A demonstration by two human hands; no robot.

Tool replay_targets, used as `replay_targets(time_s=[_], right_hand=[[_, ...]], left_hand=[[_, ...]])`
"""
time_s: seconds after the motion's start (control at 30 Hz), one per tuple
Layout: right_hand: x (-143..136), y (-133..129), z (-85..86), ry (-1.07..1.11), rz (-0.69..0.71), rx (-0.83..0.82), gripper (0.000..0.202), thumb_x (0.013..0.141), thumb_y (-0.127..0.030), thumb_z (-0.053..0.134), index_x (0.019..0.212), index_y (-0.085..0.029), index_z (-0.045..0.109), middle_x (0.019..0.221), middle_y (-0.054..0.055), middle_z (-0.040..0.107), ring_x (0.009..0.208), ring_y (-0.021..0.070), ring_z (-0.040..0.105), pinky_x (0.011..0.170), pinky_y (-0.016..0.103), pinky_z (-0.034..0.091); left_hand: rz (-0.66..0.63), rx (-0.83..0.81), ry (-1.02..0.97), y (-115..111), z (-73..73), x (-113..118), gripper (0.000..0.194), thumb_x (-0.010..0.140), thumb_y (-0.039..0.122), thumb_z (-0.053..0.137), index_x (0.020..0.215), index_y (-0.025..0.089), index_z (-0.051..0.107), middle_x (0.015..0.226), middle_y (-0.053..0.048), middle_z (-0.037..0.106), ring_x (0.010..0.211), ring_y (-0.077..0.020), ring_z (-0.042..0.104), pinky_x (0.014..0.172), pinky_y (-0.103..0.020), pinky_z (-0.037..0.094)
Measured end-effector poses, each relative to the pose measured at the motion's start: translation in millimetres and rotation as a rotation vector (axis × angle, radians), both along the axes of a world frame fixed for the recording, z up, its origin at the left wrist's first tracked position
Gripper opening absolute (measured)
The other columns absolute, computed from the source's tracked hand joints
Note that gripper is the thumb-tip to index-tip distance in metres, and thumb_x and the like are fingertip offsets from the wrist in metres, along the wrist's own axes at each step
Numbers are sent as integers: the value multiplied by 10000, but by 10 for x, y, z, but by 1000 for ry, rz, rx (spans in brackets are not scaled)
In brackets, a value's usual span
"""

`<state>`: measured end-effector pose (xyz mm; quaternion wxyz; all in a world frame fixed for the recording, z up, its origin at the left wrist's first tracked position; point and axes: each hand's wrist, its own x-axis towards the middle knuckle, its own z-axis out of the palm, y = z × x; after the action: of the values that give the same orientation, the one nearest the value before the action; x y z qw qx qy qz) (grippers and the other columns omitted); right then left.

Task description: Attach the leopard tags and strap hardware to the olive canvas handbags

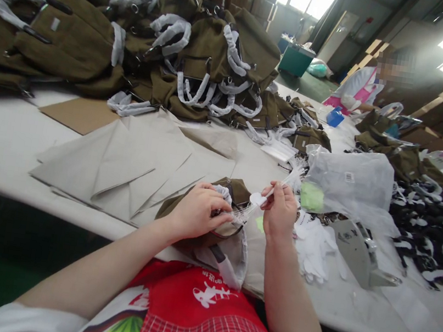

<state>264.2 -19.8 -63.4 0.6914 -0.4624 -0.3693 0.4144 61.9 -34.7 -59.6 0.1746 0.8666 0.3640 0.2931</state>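
Observation:
A small olive-brown bag (174, 206) lies at the table's front edge, against my red apron. Its handle wrapped in white film (237, 265) hangs toward me. My left hand (200, 213) lies over the top of the bag, its fingers curled around part of it; the exact spot gripped is hidden. My right hand (280, 211) is closed, thumb and fingers pinching thin white tag strings. A round white tag (257, 198) sits beside those fingertips. The white strings stretch between my two hands and fan out beyond my right hand.
Olive bags (78, 39) are heaped along the back. Grey-beige sheets (131, 158) lie left of my hands. At the right are a clear plastic bag (352, 180), white tags (313, 246), a grey metal piece (352, 252) and black straps (427, 235). A person (360, 87) works farther back.

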Motion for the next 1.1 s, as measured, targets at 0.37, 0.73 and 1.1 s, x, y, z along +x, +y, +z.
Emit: replay_targets(time_s=[0.37,0.73,1.1], right_hand=[[-26,1,18,-83,9,16,276,833,-444,622,861,-174,571,584,-48,633,366,53,460,354,164,351],[-7,-21,40,-130,-34,51,259,854,-424,618,863,-169,576,594,-40,640,374,59,483,360,165,367],[1226,58,-45,-527,-539,-267,335,795,-483,578,898,-165,580,687,7,620,474,114,488,467,244,398]], left_hand=[[-19,33,63,-34,52,1,152,891,294,579,836,222,702,799,-7,724,798,-165,652,898,-379,377],[-13,76,122,-56,29,18,220,918,310,550,779,204,684,785,1,713,781,-168,637,892,-377,381],[66,102,-9,-12,-34,-149,186,919,268,554,798,205,680,775,12,730,725,-147,635,863,-354,390]])
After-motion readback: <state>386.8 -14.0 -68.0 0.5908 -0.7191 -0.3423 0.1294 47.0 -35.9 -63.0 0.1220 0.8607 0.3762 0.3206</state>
